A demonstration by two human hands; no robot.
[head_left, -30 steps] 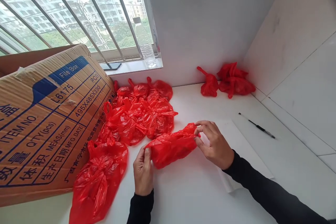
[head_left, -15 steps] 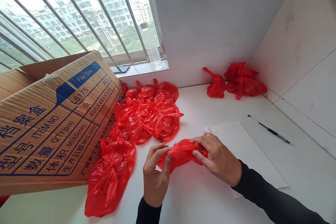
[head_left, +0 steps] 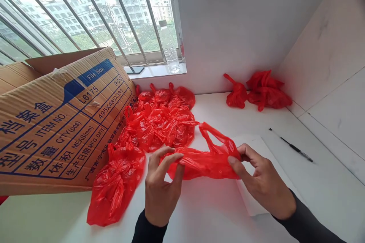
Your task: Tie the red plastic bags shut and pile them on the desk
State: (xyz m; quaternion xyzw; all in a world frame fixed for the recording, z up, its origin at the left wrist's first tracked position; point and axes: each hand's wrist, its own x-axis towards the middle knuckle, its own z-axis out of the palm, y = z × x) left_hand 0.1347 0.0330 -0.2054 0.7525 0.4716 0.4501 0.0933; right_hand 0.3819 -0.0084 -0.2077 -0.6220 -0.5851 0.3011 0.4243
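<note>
We observe the held red bag (head_left: 209, 165) stretched lengthwise between two hands, over the white table (head_left: 211, 212), a handle loop rising on its far side. Its left end is pinched by our left hand (head_left: 162, 186), its right end by our right hand (head_left: 261, 182); the hands are apart. Beyond the left hand we record clustered red bags (head_left: 152, 131), then a cardboard box (head_left: 71, 121); right of the right hand, a pen (head_left: 296, 150).

Head-worn view, facing forward, downward, close
</note>
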